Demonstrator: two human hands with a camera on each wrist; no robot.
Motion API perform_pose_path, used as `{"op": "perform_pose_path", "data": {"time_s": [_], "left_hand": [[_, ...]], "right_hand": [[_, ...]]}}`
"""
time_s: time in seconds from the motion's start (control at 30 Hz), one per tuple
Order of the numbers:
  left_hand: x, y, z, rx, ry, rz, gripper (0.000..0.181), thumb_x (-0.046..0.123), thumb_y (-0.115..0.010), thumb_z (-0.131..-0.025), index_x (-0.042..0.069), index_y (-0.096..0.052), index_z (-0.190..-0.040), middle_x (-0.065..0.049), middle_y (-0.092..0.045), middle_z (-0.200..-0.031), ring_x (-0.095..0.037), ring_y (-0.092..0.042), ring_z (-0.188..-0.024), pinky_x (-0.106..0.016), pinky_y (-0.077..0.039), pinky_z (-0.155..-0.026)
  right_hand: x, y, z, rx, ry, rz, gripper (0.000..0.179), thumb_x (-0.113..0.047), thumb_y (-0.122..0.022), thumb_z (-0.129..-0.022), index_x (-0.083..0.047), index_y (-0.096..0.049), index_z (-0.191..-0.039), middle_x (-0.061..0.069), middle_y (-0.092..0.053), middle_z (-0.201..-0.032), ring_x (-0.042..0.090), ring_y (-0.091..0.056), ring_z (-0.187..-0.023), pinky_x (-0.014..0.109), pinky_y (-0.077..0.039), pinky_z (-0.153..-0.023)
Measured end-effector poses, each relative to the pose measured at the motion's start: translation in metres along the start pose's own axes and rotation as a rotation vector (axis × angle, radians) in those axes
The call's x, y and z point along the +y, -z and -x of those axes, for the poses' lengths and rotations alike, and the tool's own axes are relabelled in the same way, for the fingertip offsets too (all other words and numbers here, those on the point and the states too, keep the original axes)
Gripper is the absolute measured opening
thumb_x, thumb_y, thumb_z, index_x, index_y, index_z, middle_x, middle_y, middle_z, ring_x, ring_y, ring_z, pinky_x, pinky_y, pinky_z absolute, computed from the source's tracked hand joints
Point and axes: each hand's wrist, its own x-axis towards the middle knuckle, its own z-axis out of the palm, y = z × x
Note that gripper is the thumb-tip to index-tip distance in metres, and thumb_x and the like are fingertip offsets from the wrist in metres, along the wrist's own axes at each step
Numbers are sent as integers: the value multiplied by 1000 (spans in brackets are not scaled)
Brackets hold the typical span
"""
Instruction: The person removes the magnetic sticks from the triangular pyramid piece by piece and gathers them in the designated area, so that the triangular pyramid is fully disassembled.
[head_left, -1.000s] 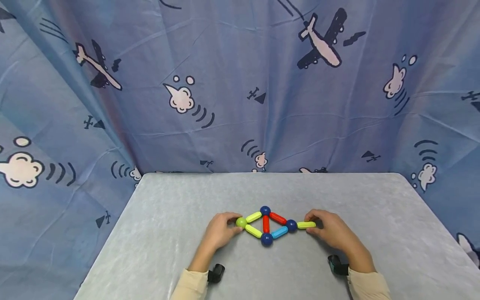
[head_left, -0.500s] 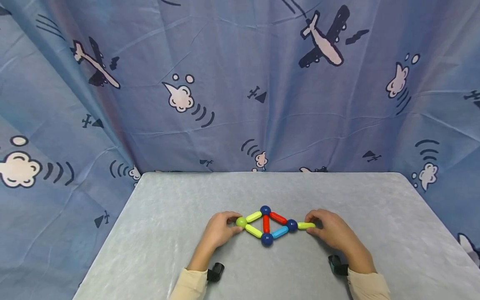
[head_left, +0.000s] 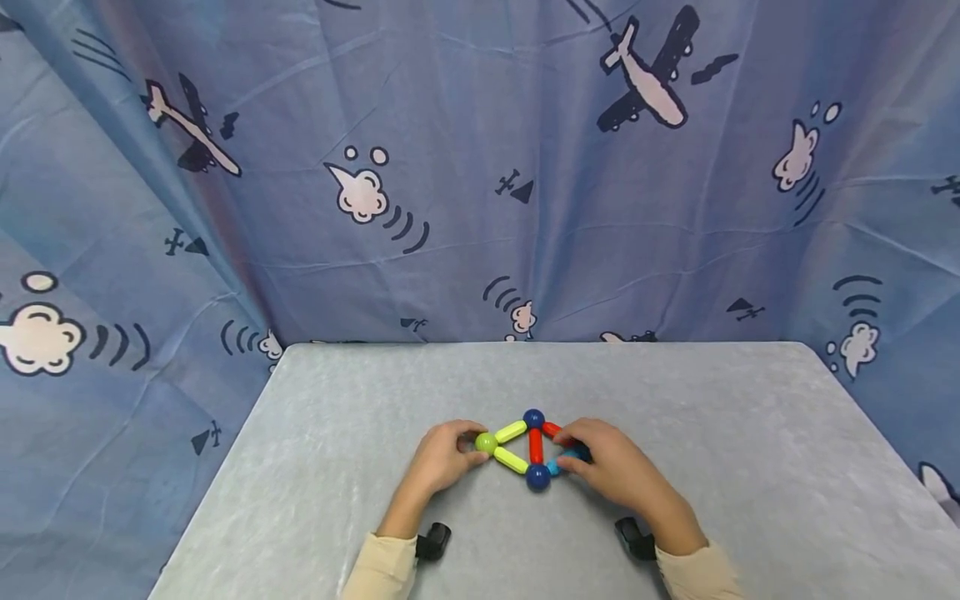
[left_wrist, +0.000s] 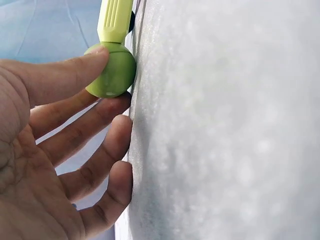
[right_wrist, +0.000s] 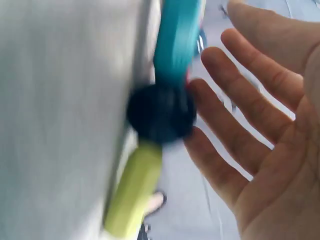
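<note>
A diamond of magnetic rods and balls lies on the table. At its left corner, my left hand [head_left: 442, 454] pinches the green ball [left_wrist: 117, 72] between thumb and fingers. Two yellow-green rods [head_left: 512, 460] run from there to the far navy ball [head_left: 533, 418] and the near navy ball [head_left: 537, 477], joined by a red rod [head_left: 536, 447]. My right hand [head_left: 622, 467] reaches over the right corner, its fingers extended. In the right wrist view, its fingertips are right beside another navy ball [right_wrist: 161, 112], which links a blue rod [right_wrist: 176, 42] and a yellow-green rod [right_wrist: 134, 192].
The pale grey table [head_left: 360, 392] stretches around the hands, its far edge against a blue curtain [head_left: 450, 208] printed with planes. Dark wrist cameras sit at both wrists, including the left wrist camera [head_left: 433, 542].
My right hand has let go of the outer yellow-green rod and moved left over the right corner of the diamond. My left hand keeps its pinch on the green ball.
</note>
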Motion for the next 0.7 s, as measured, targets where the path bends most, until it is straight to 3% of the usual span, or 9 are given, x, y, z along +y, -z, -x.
{"op": "perform_pose_path", "data": {"time_s": [0.17, 0.33, 0.5, 0.7], "left_hand": [[0, 0, -1, -7, -17, 21, 32, 20, -82, -82, 14, -74, -112, -2, -73, -100, -4, -49, -66, -21, -40, -58], [1, 0, -1, -21, -24, -9, 32, 24, -83, -80, 14, -74, -109, -1, -71, -99, -5, -50, -69, -22, -41, -62], [2, 0, 0, -16, -13, -17, 30, 26, -83, -81, 16, -74, -107, 1, -70, -98, -6, -50, -68, -23, -41, -62], [2, -1, 1, -4, -14, -4, 31, 26, -83, -80, 16, -75, -108, 1, -68, -85, -5, -49, -61, -23, -41, -56]], "right_hand": [[-21, -20, -8, -4, 61, 38, 24, -27, -79, -85, -19, -71, -107, -8, -69, -101, 14, -62, -98, 41, -51, -89], [-37, -37, -14, 71, 59, 130, 29, -33, -82, -81, -21, -73, -106, -9, -70, -100, 14, -59, -99, 38, -50, -87], [-43, -48, -17, 113, 38, 186, 30, -35, -87, -75, -24, -74, -100, -12, -67, -93, 11, -53, -94, 34, -47, -81], [-43, -52, -18, 144, 41, 215, 28, -36, -87, -73, -28, -75, -98, -17, -68, -89, 6, -51, -85, 29, -44, -77]]}}
